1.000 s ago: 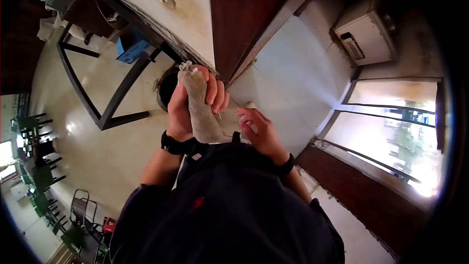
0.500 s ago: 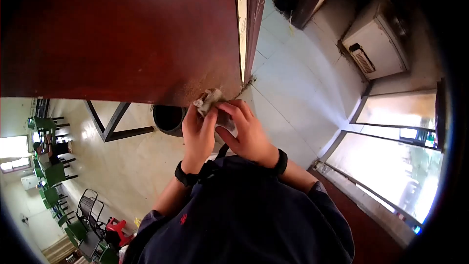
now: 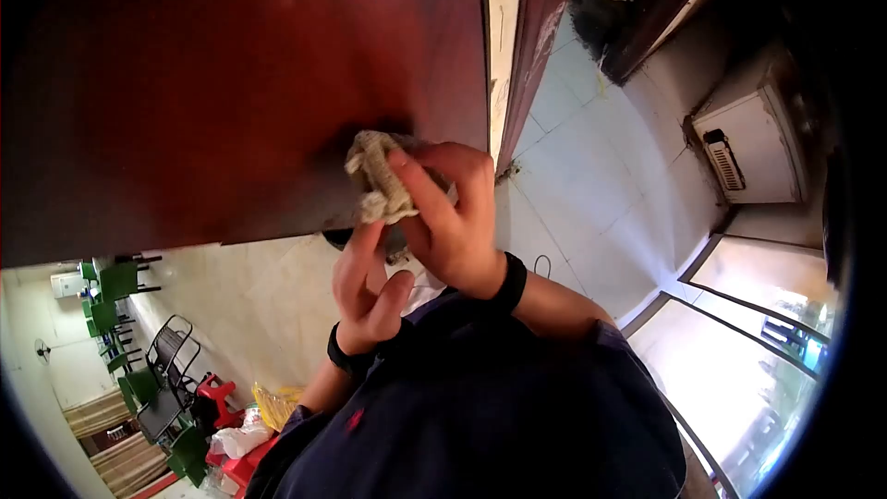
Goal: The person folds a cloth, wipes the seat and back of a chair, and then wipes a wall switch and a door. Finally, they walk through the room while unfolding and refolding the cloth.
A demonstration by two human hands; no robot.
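Note:
A bunched, dirty beige-grey rag [image 3: 381,180] is pinched between the thumb and fingers of my right hand [image 3: 455,212], over the near corner of a dark red wooden panel [image 3: 231,111]. Below it, my left hand [image 3: 365,291] points its index finger up to the rag's lower end. The left thumb stands apart from that finger, and the other left fingers are partly curled. Whether the left fingertip presses on the rag or only meets its edge is hard to tell. Each wrist wears a black band.
A cream strip and dark frame [image 3: 531,46] run along the panel's right side. Tiled floor [image 3: 573,185] lies beyond, with a white box-like unit [image 3: 753,148] by the wall. At left are green chairs [image 3: 120,279], a black metal chair [image 3: 171,351], a red stool [image 3: 217,397] and plastic bags [image 3: 242,434].
The view has shifted, and the rag now sits further over the panel. My left hand has drawn down, its thumb coming off the rag, while my right hand keeps its hold.

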